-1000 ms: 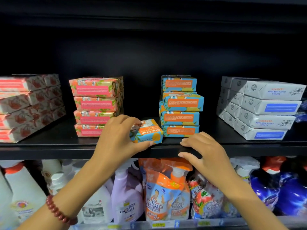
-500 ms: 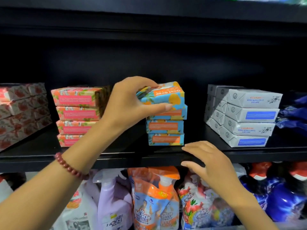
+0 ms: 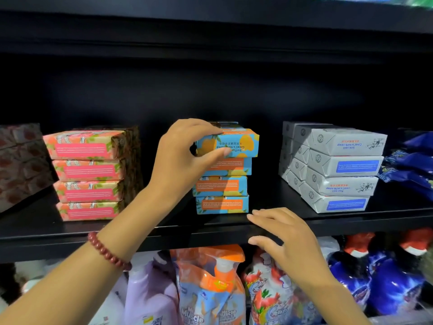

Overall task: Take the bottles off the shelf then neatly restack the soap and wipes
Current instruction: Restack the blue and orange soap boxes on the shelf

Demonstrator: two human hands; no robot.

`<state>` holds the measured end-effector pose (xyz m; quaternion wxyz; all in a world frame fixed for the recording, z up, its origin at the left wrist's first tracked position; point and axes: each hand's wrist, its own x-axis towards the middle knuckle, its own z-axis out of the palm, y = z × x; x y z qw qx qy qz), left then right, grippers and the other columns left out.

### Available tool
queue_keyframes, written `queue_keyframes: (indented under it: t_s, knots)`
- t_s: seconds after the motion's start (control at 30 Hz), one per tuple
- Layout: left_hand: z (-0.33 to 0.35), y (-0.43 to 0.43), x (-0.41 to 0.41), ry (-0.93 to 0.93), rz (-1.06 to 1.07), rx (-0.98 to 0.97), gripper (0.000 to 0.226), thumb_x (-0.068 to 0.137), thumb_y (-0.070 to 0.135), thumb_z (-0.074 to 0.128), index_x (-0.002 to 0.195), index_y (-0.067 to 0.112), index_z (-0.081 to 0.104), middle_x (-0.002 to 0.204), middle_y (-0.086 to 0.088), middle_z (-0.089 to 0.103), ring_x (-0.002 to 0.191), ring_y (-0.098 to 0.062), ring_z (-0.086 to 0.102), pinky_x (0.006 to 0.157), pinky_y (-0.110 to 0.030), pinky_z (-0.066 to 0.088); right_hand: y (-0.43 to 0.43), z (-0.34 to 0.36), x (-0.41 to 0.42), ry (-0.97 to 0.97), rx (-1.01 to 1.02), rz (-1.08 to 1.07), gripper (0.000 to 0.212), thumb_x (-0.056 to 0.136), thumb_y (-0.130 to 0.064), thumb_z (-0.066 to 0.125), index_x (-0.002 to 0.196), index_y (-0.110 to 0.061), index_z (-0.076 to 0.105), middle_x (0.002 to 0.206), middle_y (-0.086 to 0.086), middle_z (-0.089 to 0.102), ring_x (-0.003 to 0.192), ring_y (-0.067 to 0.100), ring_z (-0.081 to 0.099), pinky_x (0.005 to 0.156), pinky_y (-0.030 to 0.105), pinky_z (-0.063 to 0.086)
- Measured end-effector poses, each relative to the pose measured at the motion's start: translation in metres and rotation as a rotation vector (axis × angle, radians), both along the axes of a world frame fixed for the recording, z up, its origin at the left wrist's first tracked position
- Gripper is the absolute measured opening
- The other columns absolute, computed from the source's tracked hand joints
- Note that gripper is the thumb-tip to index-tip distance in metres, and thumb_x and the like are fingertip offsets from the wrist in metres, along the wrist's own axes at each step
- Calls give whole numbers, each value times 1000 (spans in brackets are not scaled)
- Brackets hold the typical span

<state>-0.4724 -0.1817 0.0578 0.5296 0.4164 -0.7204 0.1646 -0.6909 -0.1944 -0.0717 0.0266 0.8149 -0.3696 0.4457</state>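
Fingers (image 3: 201,126) of the left hand (image 3: 180,158) pinch a blue soap box (image 3: 241,143), thumb in front, seating it on top of the blue stack (image 3: 220,186), likely to square the pile. The right hand (image 3: 288,240) rests spread on the shelf (image 3: 164,227) edge, apparently for balance.

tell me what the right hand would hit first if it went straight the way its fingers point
Probably the bottom blue soap box, just ahead; the right hand rests on the shelf edge, aimed left and inward. Depth is unclear.
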Motion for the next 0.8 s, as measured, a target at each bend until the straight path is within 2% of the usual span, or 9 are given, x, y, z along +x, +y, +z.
queue_keyframes:
  t_s: [0.17,0.37,0.47,0.53,0.6,0.67,0.73,0.8]
  knots:
    - [-1,-7,-2,28,12,37,38,79,41,67,108,15,69,109,5,66,107,-10,56,91,-30,47,1,0,2,-17,11,-17,44,75,-50,60,111,-28,69,110,-15,63,107,1,49,87,29,47]
    - [-4,-8,0,13,50,33,36,82,36,71,112,15,66,113,4,64,110,-12,54,94,-27,42,5,3,2,-43,70,1,48,75,-55,53,113,-29,68,112,-19,60,108,-2,48,92,24,40]
    - [-10,2,-1,-37,86,-64,38,84,37,66,112,13,66,117,-1,61,113,-15,51,97,-16,33,8,7,1,0,86,17,49,76,-56,53,114,-29,67,113,-19,61,109,-5,48,93,19,40]
    - [-19,13,-6,-33,53,-174,32,84,30,67,107,8,67,116,-7,61,111,-18,52,96,-20,36,12,15,-2,-50,88,31,45,77,-53,57,112,-26,69,112,-16,63,108,-6,51,93,12,40]
    - [-35,23,-19,-13,-8,-227,24,83,22,70,99,5,69,110,-8,63,106,-20,56,92,-26,42,17,29,-10,-158,11,10,35,79,-42,64,107,-21,70,108,-13,65,106,-6,53,92,6,36]
    - [-55,28,-37,-48,-66,-209,21,83,21,69,94,5,70,105,-7,66,100,-19,59,88,-26,45,19,49,-26,-224,-123,-54,27,81,-31,66,104,-17,71,105,-11,65,102,-3,54,91,4,35]
    - [-72,24,-58,-103,-107,-136,23,84,27,66,94,6,71,101,-5,67,96,-18,60,84,-25,46,15,70,-48,-234,-273,-121,23,83,-25,64,100,-11,70,101,-6,64,99,5,56,92,7,36]
    - [-84,14,-77,-147,-105,-47,29,85,34,62,96,9,70,99,-3,67,93,-17,60,80,-26,46,6,87,-75,-231,-397,-172,20,85,-20,63,99,-6,70,102,-1,65,99,13,58,94,15,39]
